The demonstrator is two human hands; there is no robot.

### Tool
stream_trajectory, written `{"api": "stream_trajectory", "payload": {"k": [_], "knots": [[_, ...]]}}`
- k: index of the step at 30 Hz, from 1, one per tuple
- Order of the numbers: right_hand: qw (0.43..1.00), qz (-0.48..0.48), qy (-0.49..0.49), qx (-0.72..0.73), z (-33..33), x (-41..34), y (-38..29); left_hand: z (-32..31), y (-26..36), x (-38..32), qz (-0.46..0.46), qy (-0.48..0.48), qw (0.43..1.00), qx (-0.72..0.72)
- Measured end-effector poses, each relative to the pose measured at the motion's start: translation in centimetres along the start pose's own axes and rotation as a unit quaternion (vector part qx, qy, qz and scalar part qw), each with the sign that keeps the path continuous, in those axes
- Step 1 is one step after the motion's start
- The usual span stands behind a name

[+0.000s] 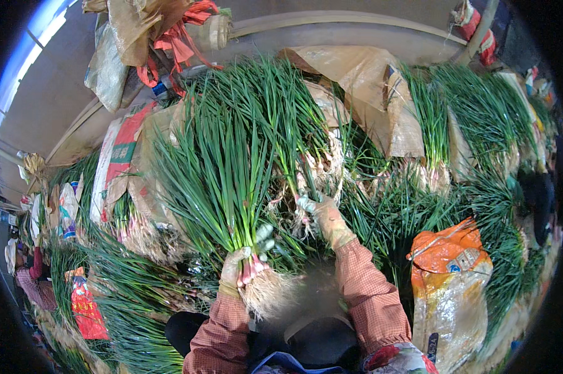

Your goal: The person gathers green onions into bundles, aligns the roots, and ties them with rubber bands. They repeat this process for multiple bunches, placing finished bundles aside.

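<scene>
My gloved left hand (234, 266) is closed around a thick bunch of green onions (230, 205), just above the pinkish bulbs. Pale, stringy roots (267, 290) hang below that grip, and the long leaves fan away from me. Farther forward and to the right, my gloved right hand (326, 215) grips a thin green onion stem (296, 184) near its base. This hand is at the front of a larger heap of green onions (272, 89), whose roots (333, 159) face me. The glove partly hides how many stems the right fingers hold.
An orange-and-white woven sack (450, 290) stands at my right. More green onions (136, 299) lie at my left. Brown woven sheeting (356, 79) covers part of the heap ahead. Sacks and red strips (178, 46) hang at upper left. Another person (33, 280) is at far left.
</scene>
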State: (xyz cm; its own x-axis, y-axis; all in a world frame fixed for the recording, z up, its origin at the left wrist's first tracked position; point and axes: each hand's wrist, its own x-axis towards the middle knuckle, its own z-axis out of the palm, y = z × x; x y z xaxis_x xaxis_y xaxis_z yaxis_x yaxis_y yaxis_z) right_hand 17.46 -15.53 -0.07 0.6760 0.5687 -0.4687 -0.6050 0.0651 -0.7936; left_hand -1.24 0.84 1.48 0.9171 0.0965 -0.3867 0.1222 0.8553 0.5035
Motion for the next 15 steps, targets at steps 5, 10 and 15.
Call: {"api": "stream_trajectory", "payload": {"k": [5,10,15], "knots": [[0.999,-0.011,0.011,-0.037,0.6,-1.6,1.7,0.4,-1.3,0.6,0.000,0.025,0.999,-0.025],[0.958,-0.054,-0.074,-0.271,1.5,-4.8,3.5,-2.8,-0.7,5.0,-0.043,0.057,0.996,0.060],[0.998,-0.039,0.034,-0.046,0.5,-2.6,1.7,2.3,-1.3,3.8,-0.006,0.021,1.000,0.017]]}}
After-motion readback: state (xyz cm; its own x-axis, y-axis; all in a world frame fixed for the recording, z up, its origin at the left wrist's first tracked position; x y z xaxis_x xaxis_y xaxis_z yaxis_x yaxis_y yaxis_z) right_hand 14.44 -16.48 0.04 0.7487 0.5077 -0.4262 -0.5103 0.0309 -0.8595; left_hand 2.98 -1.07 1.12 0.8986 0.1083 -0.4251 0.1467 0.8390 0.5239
